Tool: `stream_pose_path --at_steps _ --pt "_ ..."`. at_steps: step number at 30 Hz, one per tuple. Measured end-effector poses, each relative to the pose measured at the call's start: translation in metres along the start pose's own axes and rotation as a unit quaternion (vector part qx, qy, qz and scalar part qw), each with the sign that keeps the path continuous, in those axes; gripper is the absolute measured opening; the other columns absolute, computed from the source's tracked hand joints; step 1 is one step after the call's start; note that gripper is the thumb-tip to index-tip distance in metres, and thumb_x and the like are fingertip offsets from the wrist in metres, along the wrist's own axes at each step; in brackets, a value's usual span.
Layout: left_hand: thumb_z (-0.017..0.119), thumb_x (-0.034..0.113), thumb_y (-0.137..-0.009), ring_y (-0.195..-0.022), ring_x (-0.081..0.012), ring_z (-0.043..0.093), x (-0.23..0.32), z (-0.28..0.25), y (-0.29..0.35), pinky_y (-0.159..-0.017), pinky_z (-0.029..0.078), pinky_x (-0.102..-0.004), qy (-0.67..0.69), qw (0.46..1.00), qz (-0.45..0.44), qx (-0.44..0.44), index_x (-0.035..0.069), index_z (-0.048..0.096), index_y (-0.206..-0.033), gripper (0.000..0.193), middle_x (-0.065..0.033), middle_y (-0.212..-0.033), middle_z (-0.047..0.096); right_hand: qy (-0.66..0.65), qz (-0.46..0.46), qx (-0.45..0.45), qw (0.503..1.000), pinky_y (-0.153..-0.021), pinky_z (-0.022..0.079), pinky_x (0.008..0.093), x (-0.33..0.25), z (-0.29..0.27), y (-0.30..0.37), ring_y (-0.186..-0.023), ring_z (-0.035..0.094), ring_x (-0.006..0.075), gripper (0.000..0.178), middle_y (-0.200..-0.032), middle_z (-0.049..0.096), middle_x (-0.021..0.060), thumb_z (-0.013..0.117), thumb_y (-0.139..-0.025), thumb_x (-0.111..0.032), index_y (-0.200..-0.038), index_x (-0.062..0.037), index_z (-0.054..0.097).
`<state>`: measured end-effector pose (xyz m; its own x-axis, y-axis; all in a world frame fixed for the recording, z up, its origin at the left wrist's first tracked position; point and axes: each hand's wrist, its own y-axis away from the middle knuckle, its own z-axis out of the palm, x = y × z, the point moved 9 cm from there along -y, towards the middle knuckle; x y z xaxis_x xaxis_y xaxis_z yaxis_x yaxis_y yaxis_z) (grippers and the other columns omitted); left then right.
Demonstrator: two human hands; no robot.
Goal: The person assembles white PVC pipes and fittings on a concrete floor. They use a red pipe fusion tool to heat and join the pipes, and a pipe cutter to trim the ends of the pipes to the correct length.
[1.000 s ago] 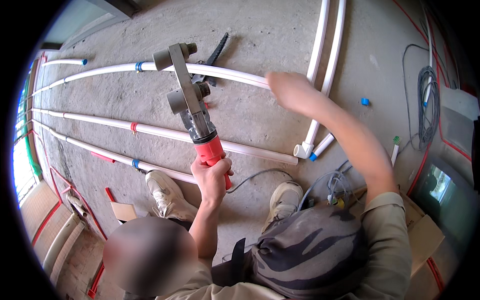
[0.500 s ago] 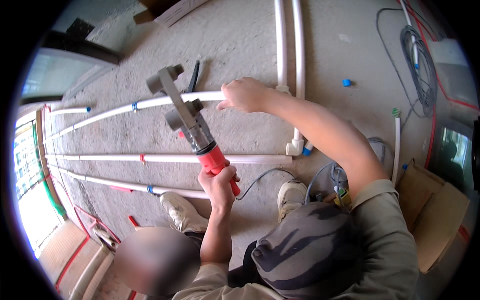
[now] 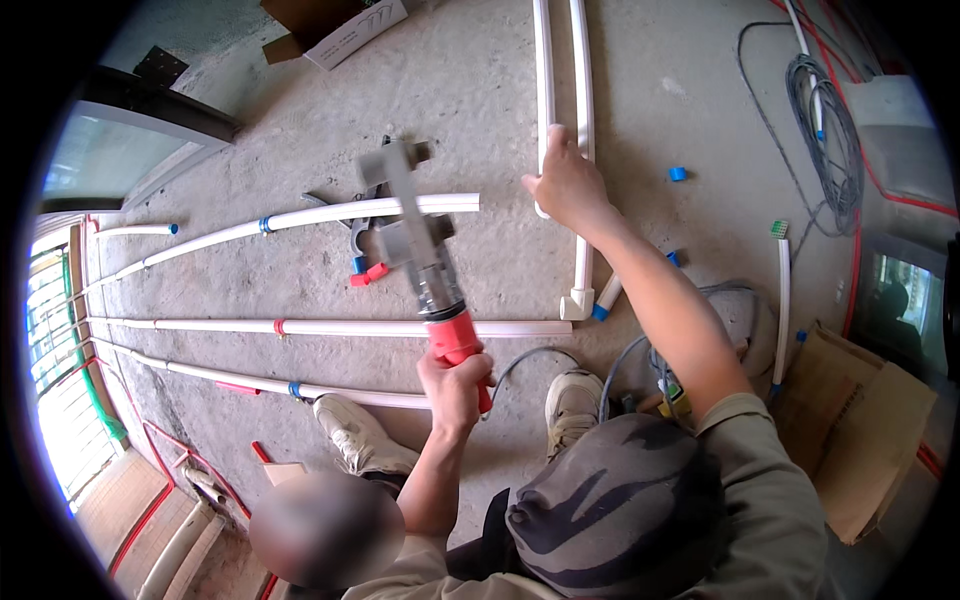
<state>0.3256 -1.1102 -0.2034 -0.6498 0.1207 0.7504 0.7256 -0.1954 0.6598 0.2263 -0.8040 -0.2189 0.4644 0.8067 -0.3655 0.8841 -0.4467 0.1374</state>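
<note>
In my left hand (image 3: 455,390), fingers wrapped round its red handle, is a pipe fusion welder (image 3: 405,205) with grey heating sockets on a flat plate, held tilted above the floor. Behind it lies a long white pipe (image 3: 310,214), its cut end to the right of the tool. My right hand (image 3: 572,185) is closed on the near end of a white pipe (image 3: 543,70) that runs away from me; a small white bit shows below the thumb. Alongside runs a second white pipe (image 3: 584,235) ending in a white elbow (image 3: 577,303). Fingers partly hide the held end.
Two more white pipes (image 3: 380,328) cross the floor nearer me. A dark pipe cutter (image 3: 362,235) and red and blue fittings (image 3: 368,273) lie behind the welder. A coiled cable (image 3: 835,150) and cardboard box (image 3: 850,430) are at right. My shoes (image 3: 575,405) stand close to the pipes.
My right hand has left the end of the long crosswise pipe and moved right onto the pipe running away from me. The welder has shifted right and more upright in my left hand.
</note>
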Motion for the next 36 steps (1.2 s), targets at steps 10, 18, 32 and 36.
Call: stream_pose_path --at_steps 10,18,32,36 --pt "0.066 -0.001 -0.074 -0.049 -0.0180 0.059 -0.043 0.051 -0.014 -0.048 0.049 -0.0310 0.040 0.980 -0.122 -0.155 -0.002 0.063 -0.084 0.010 -0.0073 -0.064 0.060 0.012 0.165 0.049 0.985 -0.089 0.058 0.0478 0.067 -0.021 0.020 -0.095 0.073 0.0400 0.054 -0.105 0.071 0.0298 0.070 -0.083 -0.020 -0.121 0.0127 0.053" --pt "0.065 0.000 -0.075 -0.049 -0.0165 0.057 -0.058 0.050 -0.041 -0.048 0.048 -0.0304 0.010 0.981 -0.111 -0.159 -0.001 0.062 -0.077 0.004 -0.0072 -0.064 0.060 -0.515 0.293 0.005 0.805 -0.064 0.052 0.0315 0.076 0.039 0.056 -0.075 0.062 0.0159 0.027 -0.088 0.062 0.0078 0.065 -0.091 -0.020 -0.106 0.0025 0.060" --pt "0.063 0.001 -0.073 -0.051 -0.0153 0.059 -0.086 -0.008 -0.067 -0.047 0.049 -0.0309 -0.027 0.964 -0.161 -0.211 0.001 0.058 -0.081 0.009 -0.0050 -0.067 0.058 -0.666 0.155 -0.253 0.685 -0.075 0.062 0.0369 0.032 0.102 0.110 -0.088 0.074 0.0306 0.043 -0.109 0.070 0.0196 0.065 -0.101 -0.021 -0.136 0.0010 0.051" --pt "0.064 0.003 -0.075 -0.054 -0.0145 0.060 -0.096 -0.009 -0.067 -0.050 0.051 -0.0310 -0.026 0.966 -0.152 -0.209 0.001 0.057 -0.084 0.011 -0.0050 -0.068 0.059 -0.627 0.180 -0.310 0.692 -0.055 0.047 0.0263 0.021 0.115 0.117 -0.069 0.063 0.0169 0.032 -0.101 0.069 0.0128 0.069 -0.100 -0.025 -0.120 -0.0032 0.056"
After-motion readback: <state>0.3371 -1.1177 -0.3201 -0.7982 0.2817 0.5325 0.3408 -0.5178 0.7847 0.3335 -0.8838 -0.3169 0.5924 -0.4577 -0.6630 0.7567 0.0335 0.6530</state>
